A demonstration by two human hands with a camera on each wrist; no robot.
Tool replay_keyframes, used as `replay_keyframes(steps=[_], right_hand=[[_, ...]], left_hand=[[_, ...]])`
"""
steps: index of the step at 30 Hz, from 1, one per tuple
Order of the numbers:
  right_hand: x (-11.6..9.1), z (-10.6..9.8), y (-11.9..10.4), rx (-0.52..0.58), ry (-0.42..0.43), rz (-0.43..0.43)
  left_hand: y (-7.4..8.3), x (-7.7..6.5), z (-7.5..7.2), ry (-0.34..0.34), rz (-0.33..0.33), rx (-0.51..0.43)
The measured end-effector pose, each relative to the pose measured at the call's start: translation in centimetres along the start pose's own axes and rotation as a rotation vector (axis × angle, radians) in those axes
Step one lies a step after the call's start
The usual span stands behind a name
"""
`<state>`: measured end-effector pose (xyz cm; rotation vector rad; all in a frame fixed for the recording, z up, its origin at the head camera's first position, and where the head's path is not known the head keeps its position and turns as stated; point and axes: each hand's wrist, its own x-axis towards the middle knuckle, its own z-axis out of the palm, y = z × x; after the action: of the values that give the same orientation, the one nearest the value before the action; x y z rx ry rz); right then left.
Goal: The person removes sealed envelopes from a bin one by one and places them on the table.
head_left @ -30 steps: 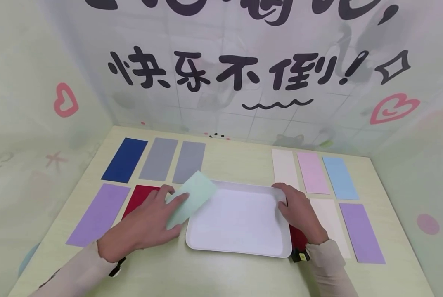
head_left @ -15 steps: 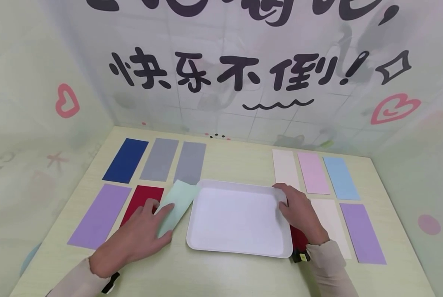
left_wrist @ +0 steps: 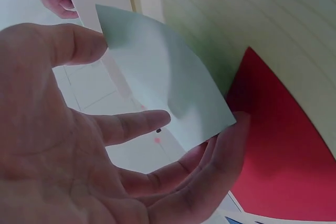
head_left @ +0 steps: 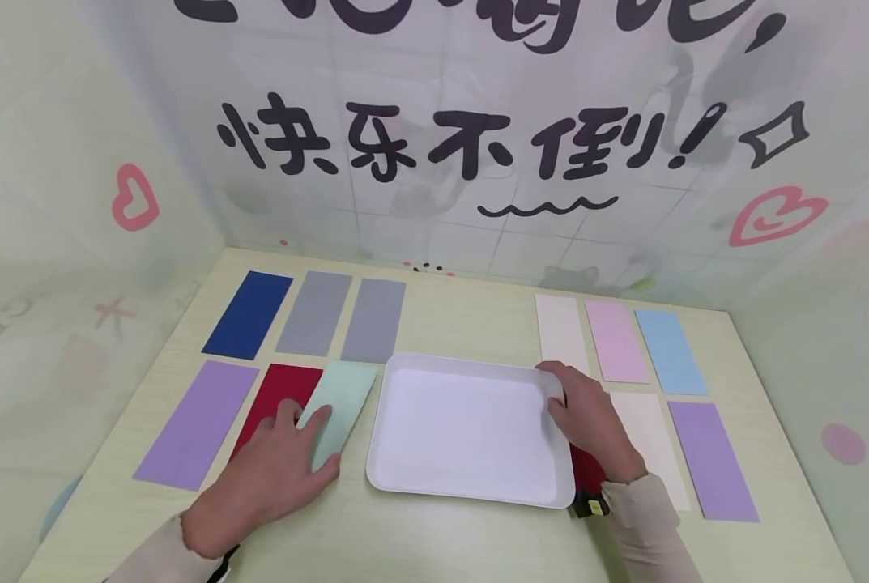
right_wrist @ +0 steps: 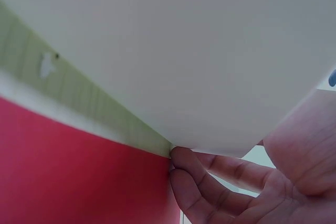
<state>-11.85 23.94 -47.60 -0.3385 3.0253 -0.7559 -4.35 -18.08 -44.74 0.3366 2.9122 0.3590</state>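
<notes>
A mint green card point(head_left: 350, 385) is held by its edges in my left hand point(head_left: 266, 474), just left of the tray. In the left wrist view the card point(left_wrist: 157, 72) bows between thumb and fingers. It partly overlaps a dark red card point(head_left: 281, 382) on the table; the fingers reach over that red card too. My right hand point(head_left: 590, 421) grips the right rim of a shallow white tray point(head_left: 470, 429), which has nothing in it. From the right wrist, the fingers point(right_wrist: 202, 190) bend at the tray's underside point(right_wrist: 173, 61), beside another red card point(right_wrist: 79, 171).
Left of the tray lie a navy card point(head_left: 248, 316), two grey cards and a purple card point(head_left: 197, 425). On the right are two pale cards, a pink card point(head_left: 616, 340), a blue card point(head_left: 670, 352) and a purple card point(head_left: 713, 460). Printed curtains point(head_left: 434, 235) enclose the table.
The mint green card has moved left and down from the tray's left edge, turning more upright in view beside the red card. The right hand and tray stay in place.
</notes>
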Motion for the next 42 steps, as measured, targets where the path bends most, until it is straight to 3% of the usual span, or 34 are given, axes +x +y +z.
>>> replay_keyframes(steps=[15, 42], right_hand=[[0.0, 0.0, 0.1, 0.007, -0.017, 0.016], [0.1, 0.0, 0.0, 0.008, -0.016, 0.012]], left_hand=[[1.8, 0.3, 0.6, 0.000, -0.022, 0.059], [2.2, 0.7, 0.6, 0.027, -0.020, 0.079]])
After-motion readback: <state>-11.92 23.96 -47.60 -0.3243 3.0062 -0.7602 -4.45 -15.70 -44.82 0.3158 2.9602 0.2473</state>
